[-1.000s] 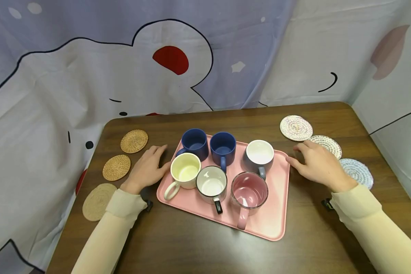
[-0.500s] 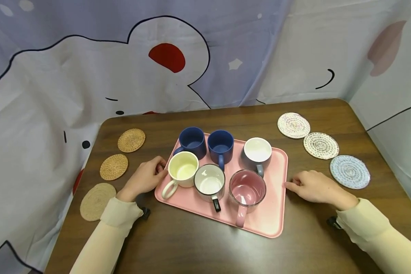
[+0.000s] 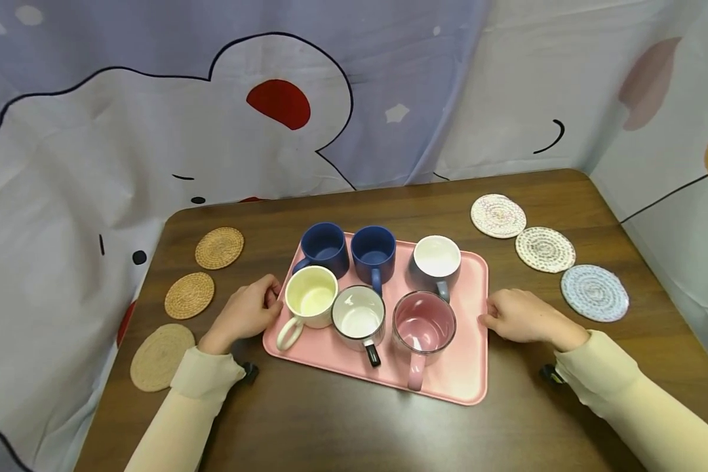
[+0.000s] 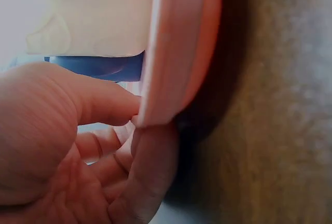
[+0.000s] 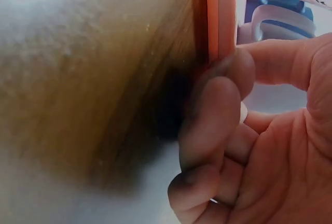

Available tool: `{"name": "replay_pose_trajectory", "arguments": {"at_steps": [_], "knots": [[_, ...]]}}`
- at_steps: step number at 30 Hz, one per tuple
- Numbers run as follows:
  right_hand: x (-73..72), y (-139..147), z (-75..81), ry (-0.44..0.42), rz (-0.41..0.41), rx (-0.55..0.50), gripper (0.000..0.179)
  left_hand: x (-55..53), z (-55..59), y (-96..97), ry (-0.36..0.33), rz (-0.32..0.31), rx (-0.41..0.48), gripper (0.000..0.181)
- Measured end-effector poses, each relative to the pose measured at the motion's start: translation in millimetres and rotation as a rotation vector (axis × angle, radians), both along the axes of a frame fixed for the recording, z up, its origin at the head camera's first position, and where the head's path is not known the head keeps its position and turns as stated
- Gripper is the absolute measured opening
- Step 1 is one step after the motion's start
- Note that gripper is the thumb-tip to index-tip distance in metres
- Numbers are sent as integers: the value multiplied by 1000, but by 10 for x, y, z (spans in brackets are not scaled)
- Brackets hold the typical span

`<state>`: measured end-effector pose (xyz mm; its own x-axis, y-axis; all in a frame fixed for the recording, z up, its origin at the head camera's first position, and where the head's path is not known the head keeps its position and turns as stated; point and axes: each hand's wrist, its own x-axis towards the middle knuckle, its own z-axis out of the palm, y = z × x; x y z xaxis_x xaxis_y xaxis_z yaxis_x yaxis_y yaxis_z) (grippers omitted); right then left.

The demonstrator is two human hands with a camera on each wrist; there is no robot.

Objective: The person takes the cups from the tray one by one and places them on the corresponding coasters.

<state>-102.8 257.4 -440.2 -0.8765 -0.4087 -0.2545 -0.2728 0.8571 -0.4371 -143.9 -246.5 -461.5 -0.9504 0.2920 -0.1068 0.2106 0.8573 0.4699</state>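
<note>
Pink tray (image 3: 472, 367) now gets pinched at both side rims: left hand (image 3: 244, 314) and right hand (image 3: 522, 318) moved in, fingers curled under. Six mugs crowd it; coasters flank it on the tabletop (image 3: 342, 426).

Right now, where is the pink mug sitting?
In the head view the pink mug stands on the pink tray, near row, rightmost, beside the white black-handled mug, close to the right hand.
</note>
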Motion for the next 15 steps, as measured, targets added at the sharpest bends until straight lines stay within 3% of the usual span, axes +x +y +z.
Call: {"name": "replay_pose_trajectory", "arguments": {"at_steps": [6, 15], "knots": [[-144, 6, -7, -22, -10, 19, 32, 41, 9, -37, -25, 6, 24, 12], [-308, 48, -8, -47, -7, 19, 33, 17, -25, -104, -222, -56, 165, 10]]}}
